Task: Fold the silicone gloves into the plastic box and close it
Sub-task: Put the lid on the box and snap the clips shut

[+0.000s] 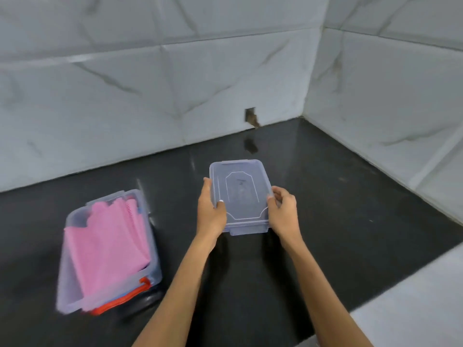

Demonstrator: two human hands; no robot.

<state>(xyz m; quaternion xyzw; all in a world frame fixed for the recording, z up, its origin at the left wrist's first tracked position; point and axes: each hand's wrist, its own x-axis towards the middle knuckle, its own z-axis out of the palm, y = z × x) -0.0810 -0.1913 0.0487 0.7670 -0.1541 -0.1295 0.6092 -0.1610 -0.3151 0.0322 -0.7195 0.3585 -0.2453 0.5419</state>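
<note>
risk: pink gloves [107,236] stand above the rim of the plastic box [75,284], so the lid [240,196] may not seat or clip unless they're pressed down first. the box also looks tilted on something red and blue beneath it. lid is off to the box's right, over the desk [338,209]. left hand [210,214] and right hand [283,211] each have fingers curled around a long lid edge.

Both bare forearms reach forward side by side. The left hand [210,209] and right hand [283,209] curl their fingers round opposite edges of one clear plastic lid [241,194].
</note>
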